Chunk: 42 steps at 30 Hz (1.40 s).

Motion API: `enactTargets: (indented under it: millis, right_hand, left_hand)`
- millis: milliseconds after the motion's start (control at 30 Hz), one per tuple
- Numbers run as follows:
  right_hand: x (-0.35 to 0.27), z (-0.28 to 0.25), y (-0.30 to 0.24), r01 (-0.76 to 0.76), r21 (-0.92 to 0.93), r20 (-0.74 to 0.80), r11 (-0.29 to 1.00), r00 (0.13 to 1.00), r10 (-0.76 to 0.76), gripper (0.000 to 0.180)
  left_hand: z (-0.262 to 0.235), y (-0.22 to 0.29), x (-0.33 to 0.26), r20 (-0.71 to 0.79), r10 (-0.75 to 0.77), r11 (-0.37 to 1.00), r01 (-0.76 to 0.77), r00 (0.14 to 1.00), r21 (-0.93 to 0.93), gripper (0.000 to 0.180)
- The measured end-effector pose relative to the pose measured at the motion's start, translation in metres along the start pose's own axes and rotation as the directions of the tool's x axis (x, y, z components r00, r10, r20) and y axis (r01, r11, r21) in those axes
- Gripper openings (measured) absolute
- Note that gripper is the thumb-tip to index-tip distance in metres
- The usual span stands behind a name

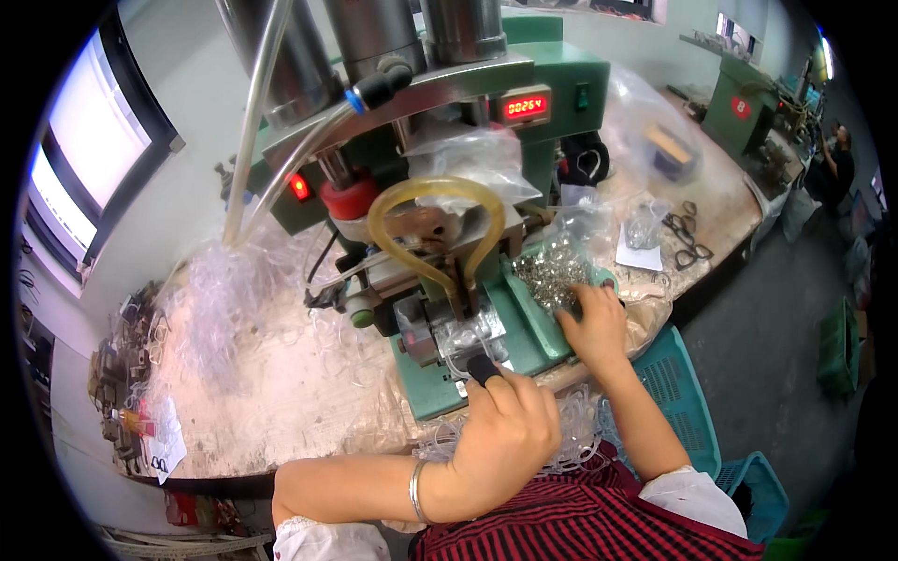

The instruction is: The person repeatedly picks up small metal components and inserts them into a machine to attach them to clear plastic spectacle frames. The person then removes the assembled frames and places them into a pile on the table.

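Observation:
My left hand [510,425] is closed, a black cover on one fingertip. It pinches the end of a thin clear plastic cord [456,363] at the front of a green press [430,404], just below its metal die area [456,323]. My right hand [601,327] reaches into a green tray [538,327] on the press's right side. Its thumb and fingers are apart at the edge of a heap of small shiny metal parts [552,276]; the fingertips are partly hidden there. A bent yellowish tube [379,220] loops in front of the press head.
Clear plastic cords [220,309] pile up on the table's left. More cords [571,435] lie across my lap. Black-handled scissors [687,252] and a plastic bag [645,131] are at the right. A teal basket [678,393] stands below the table edge.

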State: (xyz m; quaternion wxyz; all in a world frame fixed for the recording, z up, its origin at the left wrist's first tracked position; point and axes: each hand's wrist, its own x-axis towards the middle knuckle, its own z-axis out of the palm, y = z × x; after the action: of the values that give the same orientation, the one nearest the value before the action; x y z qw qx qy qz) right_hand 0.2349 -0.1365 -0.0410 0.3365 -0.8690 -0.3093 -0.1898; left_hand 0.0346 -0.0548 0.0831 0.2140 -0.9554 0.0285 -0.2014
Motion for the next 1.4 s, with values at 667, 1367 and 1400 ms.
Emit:
enactTargets:
  millis: [667, 1367, 1400]
  right_hand:
    - [0.031, 0.024, -0.014, 0.102, 0.199, -0.102, 0.975, 0.991, -0.083, 0.011]
    - [0.009, -0.009, -0.107, -0.076, 0.795, 0.073, 0.602, 0.997, 0.029, 0.038]
    - [0.006, -0.009, -0.108, -0.093, 0.803, 0.082, 0.589, 0.996, 0.046, 0.042]
  left_hand:
    - [0.182, -0.127, -0.168, 0.140, -0.682, 0.709, 0.696, 0.718, -0.116, 0.038]
    - [0.192, -0.087, -0.145, 0.697, -0.690, -0.722, -0.111, 0.195, -0.683, 0.023]
    - [0.189, -0.082, -0.149, 0.650, -0.723, -0.683, -0.099, 0.235, -0.724, 0.023]
